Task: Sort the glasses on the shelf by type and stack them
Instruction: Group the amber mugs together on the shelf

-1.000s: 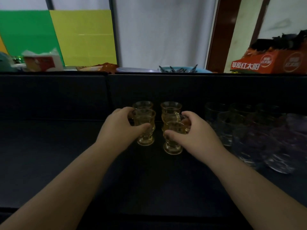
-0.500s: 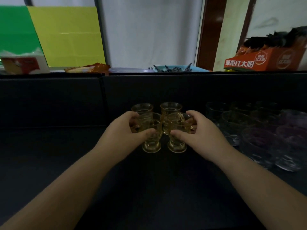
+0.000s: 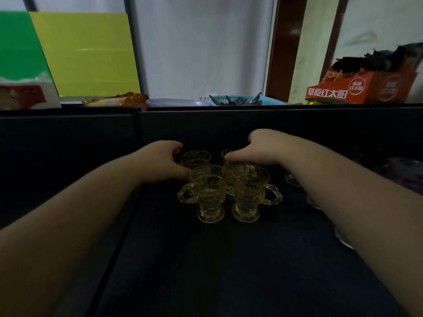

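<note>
On the dark shelf [image 3: 229, 271], four amber glasses stand bunched in two rows: the front left glass [image 3: 209, 195] and front right glass [image 3: 249, 194] are ribbed, footed, with looped handles turned outward. Behind them, the left hand [image 3: 160, 162] curls round the back left glass [image 3: 195, 158], while the right hand [image 3: 263, 147] reaches at the back right glass [image 3: 229, 161]; its grip I cannot tell. Open matte surface spreads toward the near edge. Clear glasses [image 3: 295, 179] sit dimly at right.
</note>
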Motion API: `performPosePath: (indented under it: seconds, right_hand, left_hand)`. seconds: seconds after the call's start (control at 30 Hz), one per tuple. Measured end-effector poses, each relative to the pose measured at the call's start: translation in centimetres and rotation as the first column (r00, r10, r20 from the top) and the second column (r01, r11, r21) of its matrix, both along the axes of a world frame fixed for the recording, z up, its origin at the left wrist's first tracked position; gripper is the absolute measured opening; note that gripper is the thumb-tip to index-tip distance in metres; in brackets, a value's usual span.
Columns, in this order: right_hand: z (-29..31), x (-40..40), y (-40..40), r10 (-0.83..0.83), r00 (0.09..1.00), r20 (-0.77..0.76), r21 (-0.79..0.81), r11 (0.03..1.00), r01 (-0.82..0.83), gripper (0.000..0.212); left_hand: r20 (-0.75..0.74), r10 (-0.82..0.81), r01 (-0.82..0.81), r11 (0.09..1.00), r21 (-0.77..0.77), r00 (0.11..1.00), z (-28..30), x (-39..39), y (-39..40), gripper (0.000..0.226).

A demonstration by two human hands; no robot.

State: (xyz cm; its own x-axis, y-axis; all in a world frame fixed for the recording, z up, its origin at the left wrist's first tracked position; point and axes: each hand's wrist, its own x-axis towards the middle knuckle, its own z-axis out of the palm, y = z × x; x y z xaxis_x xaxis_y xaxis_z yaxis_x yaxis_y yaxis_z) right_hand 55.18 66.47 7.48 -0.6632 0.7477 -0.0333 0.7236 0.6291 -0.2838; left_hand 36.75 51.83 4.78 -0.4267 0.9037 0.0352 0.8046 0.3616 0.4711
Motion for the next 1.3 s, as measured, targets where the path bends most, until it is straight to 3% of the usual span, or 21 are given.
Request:
performPosePath:
  seconds: [0.1, 0.23, 0.4, 0.63, 0.8, 0.93, 1.03, 1.1, 1.17, 1.3]
  right_hand:
    - [0.0, -1.6, 1.4, 0.043, 0.992, 0.122, -0.037, 0.999, -0.039, 0.054]
    - [0.5, -2.5, 2.1, 0.116, 0.98, 0.164, -0.048, 0.993, -0.109, 0.047]
    - [1.4, -2.8, 2.8, 0.222, 0.945, 0.24, -0.082, 0.975, -0.208, 0.074]
    - [1.3, -2.8, 3.2, 0.289, 0.916, 0.278, -0.091, 0.957, -0.275, 0.079]
    - [1.8, -0.8, 2.8, 0.266, 0.94, 0.215, -0.005, 0.963, -0.271, 0.076]
    - [1.6, 2.1, 0.8, 0.24, 0.97, 0.035, 0.079, 0.967, -0.242, 0.062]
    - [0.5, 4.7, -1.6, 0.267, 0.963, 0.02, 0.075, 0.96, -0.268, 0.064]
    - [-0.4, 6.0, -2.9, 0.275, 0.959, 0.072, 0.063, 0.958, -0.279, 0.079]
    - [-1.2, 6.3, -3.5, 0.268, 0.959, 0.091, 0.1, 0.956, -0.276, 0.088]
    - [-2.3, 5.6, -3.7, 0.273, 0.962, -0.004, 0.153, 0.951, -0.269, 0.069]
  left_hand:
    - [-0.106, -0.054, 0.045, 0.995, -0.088, 0.993, 0.9, -0.6, 1.6, 0.1]
    - [-0.236, -0.164, 0.115, 0.972, -0.206, 0.958, 1.9, -0.9, 3.3, 0.093]
    - [-0.306, -0.284, 0.197, 0.938, -0.285, 0.909, 2.4, -1.0, 4.3, 0.078]
    - [-0.295, -0.312, 0.249, 0.94, -0.232, 0.903, 1.5, -1.2, 5.2, 0.073]
    - [-0.307, -0.309, 0.254, 0.945, -0.207, 0.9, 1.5, -1.0, 3.8, 0.075]
    - [-0.37, -0.23, 0.234, 0.972, -0.035, 0.9, 1.7, 0.6, 1.0, 0.063]
    - [-0.298, -0.256, 0.282, 0.958, 0.046, 0.92, 1.3, 2.9, -1.3, 0.058]
    - [-0.288, -0.301, 0.318, 0.948, 0.012, 0.909, 0.7, 4.5, -2.3, 0.07]
    - [-0.397, -0.326, 0.333, 0.941, -0.054, 0.858, -0.2, 5.3, -2.4, 0.082]
    - [-0.501, -0.3, 0.313, 0.948, -0.06, 0.812, -1.7, 5.6, -1.4, 0.083]
